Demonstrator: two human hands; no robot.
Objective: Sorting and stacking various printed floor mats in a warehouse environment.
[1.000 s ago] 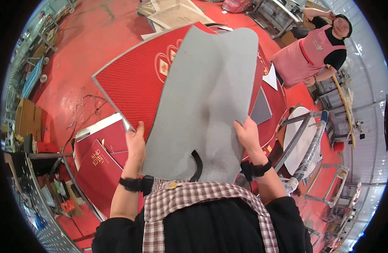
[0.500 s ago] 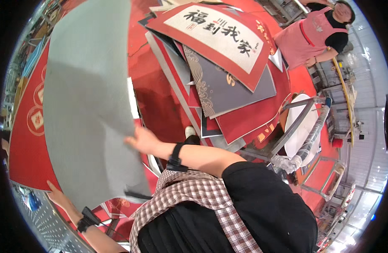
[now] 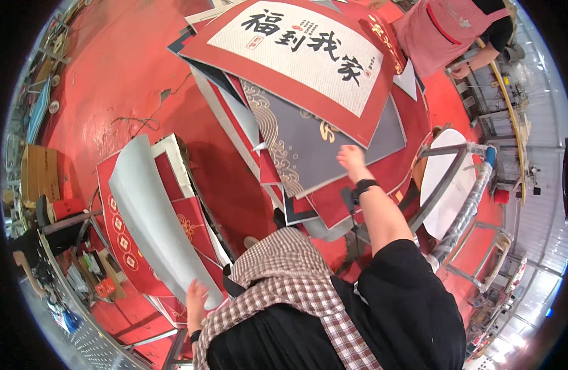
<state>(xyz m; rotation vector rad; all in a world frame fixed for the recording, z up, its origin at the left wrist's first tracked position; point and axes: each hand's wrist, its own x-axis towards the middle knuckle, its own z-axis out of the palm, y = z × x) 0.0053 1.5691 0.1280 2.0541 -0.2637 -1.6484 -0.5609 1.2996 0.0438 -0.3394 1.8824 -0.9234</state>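
My left hand [image 3: 196, 297] grips the near edge of a large grey sheet [image 3: 149, 216], which lies curled, grey back up, over a low stack of red printed mats [image 3: 122, 243] at my left. My right hand [image 3: 352, 161] reaches out over a tall pile of red and grey mats [image 3: 308, 148] in front of me. Its fingers sit at the near edge of a red-bordered white mat with dark characters [image 3: 308, 55] on top of the pile. Whether that hand touches or grips the mat, I cannot tell.
A person in a pink apron [image 3: 453, 31] stands at the far right beyond the pile. A metal-framed table with a white top [image 3: 451, 185] is at my right. The floor [image 3: 111, 74] is red, with a cable lying on it. Shelving and clutter line the left.
The grey sheet went from held up in both hands to lying on the left stack. My right hand let go and moved to the pile in front.
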